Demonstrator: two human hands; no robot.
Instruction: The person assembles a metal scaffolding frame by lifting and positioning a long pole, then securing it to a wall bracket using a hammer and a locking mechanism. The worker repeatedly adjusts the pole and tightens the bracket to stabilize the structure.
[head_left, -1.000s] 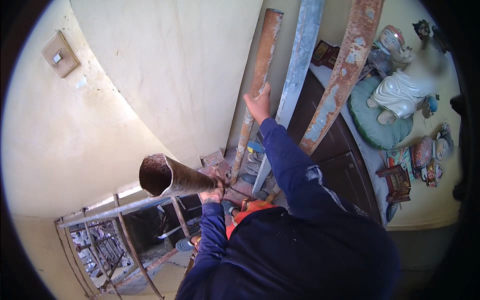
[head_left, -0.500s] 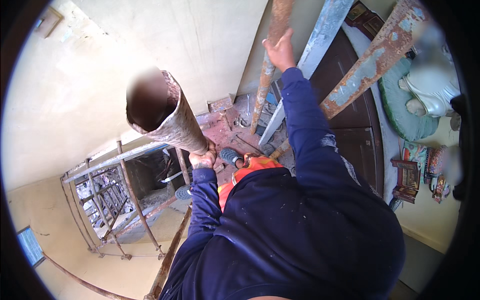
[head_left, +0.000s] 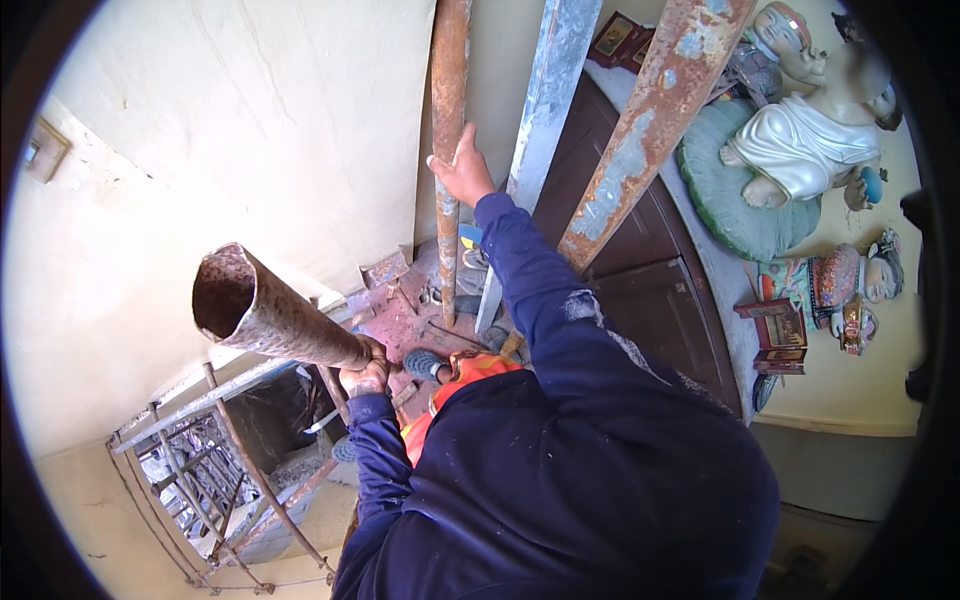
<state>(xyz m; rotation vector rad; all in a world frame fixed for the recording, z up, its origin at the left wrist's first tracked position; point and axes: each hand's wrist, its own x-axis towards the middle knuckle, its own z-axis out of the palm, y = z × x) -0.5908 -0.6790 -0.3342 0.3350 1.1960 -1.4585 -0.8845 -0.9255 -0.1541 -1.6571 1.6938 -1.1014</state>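
My left hand is wrapped round the lower part of a rusty metal pipe. The pipe leans to the left, its wide hollow mouth facing up. Higher up on the right, my right hand grips a narrower rusty pole that stands upright on the floor; some of its fingers are hidden behind the pole. Just right of that hand rises a grey-blue metal bar. Beyond it a thicker rusty beam with flaking blue paint slants down behind my right arm.
Brown cabinet doors stand at the right. On the ledge above are a figurine in white on a green cushion, and another figurine. Rusty railings border an opening at lower left. Debris and tools lie on the reddish floor.
The view has swung right, shifting the scene leftward. The pipe in my left hand now leans further over to the left. My right hand stays on the upright pole.
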